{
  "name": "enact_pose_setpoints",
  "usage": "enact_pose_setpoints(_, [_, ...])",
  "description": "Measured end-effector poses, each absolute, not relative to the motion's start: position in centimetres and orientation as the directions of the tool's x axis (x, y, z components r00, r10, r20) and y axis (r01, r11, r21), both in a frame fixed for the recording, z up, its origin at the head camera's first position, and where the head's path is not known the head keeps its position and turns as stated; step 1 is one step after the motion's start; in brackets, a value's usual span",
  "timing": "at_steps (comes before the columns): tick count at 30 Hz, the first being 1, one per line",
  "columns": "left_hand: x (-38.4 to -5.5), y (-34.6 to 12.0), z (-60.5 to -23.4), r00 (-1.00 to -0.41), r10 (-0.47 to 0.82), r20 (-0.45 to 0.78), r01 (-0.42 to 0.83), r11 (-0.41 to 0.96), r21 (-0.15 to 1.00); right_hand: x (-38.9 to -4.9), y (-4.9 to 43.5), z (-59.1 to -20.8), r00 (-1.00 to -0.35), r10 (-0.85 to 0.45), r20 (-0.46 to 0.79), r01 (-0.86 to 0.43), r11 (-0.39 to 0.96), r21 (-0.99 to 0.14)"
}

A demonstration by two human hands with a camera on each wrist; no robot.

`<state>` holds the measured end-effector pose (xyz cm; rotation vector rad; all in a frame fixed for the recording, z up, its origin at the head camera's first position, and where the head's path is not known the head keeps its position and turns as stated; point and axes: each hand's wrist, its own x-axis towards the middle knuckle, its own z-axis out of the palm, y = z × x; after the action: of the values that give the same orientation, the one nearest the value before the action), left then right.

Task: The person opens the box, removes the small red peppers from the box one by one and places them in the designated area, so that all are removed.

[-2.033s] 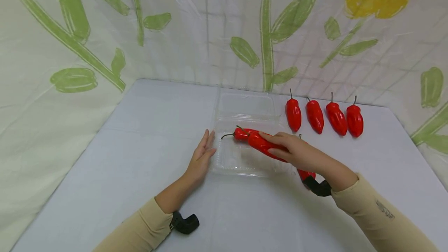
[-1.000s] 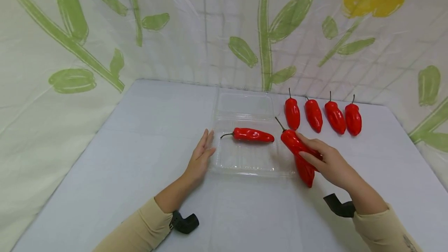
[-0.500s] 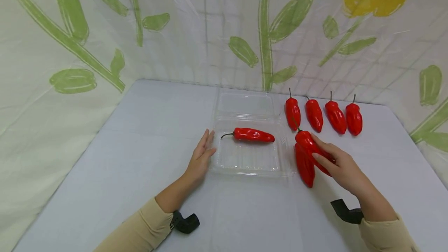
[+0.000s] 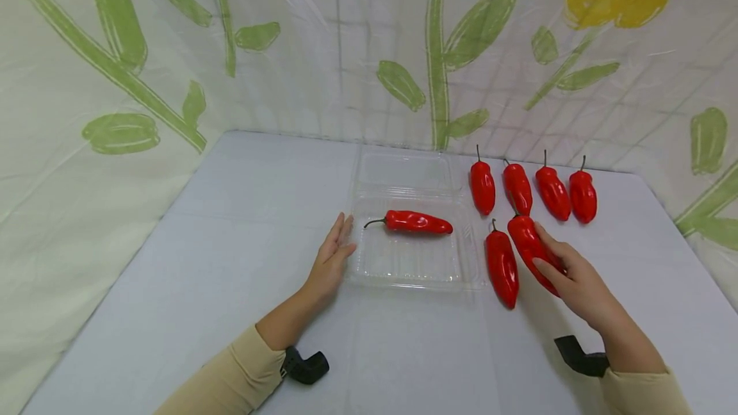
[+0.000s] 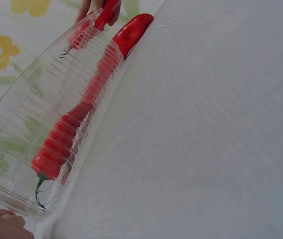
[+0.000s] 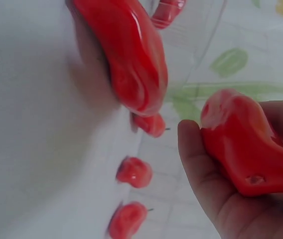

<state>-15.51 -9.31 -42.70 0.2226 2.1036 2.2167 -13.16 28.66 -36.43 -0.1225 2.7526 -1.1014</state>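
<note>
In the head view my right hand grips a red chili pepper between thumb and fingers, its stem pointing away from me. Just left of it another red pepper lies on the table beside the box. The clear plastic box lies with its lid folded back. Inside it a single red pepper lies crosswise, stem to the left. My left hand rests against the box's left side with straight fingers. In the right wrist view the held pepper sits across my fingers.
Along the back right of the white table several red peppers lie in a row, stems toward the back. A flower-printed curtain hangs behind the table. Each wrist carries a black camera mount.
My right hand has carried its pepper out from over the box to the right, past the pepper on the table, which now shows whole. My left hand has stayed put.
</note>
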Motion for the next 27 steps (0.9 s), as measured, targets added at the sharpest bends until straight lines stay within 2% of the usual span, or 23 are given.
enact_pose_setpoints(27, [-15.3, -9.3, -42.7, -0.989, 0.145, 0.030, 0.024, -0.046, 0.999, -13.0, 29.5, -39.2, -0.976, 0.006, -0.218, 0.163, 0.684, -0.711])
